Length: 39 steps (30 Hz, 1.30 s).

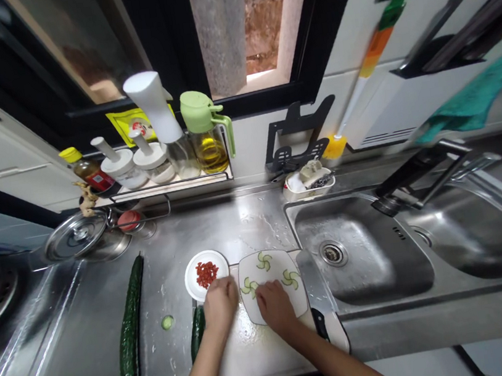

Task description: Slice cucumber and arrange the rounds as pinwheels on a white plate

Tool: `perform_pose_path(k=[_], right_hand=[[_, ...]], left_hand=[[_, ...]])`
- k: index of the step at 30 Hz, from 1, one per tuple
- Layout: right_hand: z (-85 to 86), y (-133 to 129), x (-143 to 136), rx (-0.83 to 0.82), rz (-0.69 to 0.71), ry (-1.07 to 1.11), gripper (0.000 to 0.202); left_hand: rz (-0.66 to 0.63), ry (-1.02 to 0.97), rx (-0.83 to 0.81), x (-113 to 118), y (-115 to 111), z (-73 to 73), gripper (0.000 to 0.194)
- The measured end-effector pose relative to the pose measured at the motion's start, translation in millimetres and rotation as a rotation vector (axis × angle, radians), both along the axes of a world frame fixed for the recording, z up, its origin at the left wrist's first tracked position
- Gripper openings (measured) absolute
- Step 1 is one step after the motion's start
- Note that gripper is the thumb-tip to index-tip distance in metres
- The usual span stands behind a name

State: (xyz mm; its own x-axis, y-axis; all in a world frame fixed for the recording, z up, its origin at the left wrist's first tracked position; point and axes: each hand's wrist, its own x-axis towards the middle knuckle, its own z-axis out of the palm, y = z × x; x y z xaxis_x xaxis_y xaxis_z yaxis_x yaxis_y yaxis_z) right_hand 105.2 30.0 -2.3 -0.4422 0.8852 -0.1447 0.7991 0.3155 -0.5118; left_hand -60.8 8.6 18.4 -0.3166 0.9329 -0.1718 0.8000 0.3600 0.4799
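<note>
A square white plate rests on the white cutting board and carries 3 pinwheels of cucumber slices. My right hand is over this plate, its fingers curled down close to the left pinwheel; what they hold, if anything, is hidden. My left hand is between the square plate and a small round white plate of red goji berries. Its fingers are closed, their contents out of sight. Part of a cut cucumber shows beside my left wrist. A knife lies right of the square plate.
To the left lie a whole cucumber and a cucumber slice. A lidded pot stands farther back. Behind, a rack holds seasoning jars and a green-topped oil bottle. A double sink is on the right.
</note>
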Motion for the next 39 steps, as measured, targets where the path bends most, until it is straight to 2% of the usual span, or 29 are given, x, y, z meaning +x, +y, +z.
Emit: perform_pose_path(k=[4,7,16,25,28,32,36,39], right_hand=[[1.0,-5.8,9.5,0.007,0.010,0.031,0.018],[-0.3,-10.2,12.9,0.023,0.017,0.067,0.017],[-0.9,-16.5,17.4,0.043,0.032,0.074,0.014],[-1.9,-19.3,21.1,0.037,0.040,0.076,0.015],[-3.1,-19.2,21.9,0.033,0.028,0.081,0.015],[-4.8,-17.1,22.0,0.044,0.027,0.096,0.018],[-7.1,-12.0,20.0,0.047,0.032,0.128,0.019],[-7.5,-6.8,17.0,0.043,0.017,0.163,0.018]], left_hand=[[0.196,0.092,-0.079,-26.1,-15.4,-9.7,0.025],[0.261,0.161,-0.140,-36.3,-19.3,-15.9,0.025],[0.265,0.178,-0.147,-37.9,-15.0,-23.3,0.027],[0.298,0.070,-0.060,-42.0,-20.0,-25.5,0.026],[0.296,-0.026,0.007,-34.3,-26.8,-20.5,0.026],[0.256,-0.185,0.084,-5.6,-30.4,-11.4,0.027],[0.158,-0.323,0.120,27.1,-22.2,-8.6,0.026],[0.148,-0.334,0.082,40.9,-14.1,-11.1,0.025]])
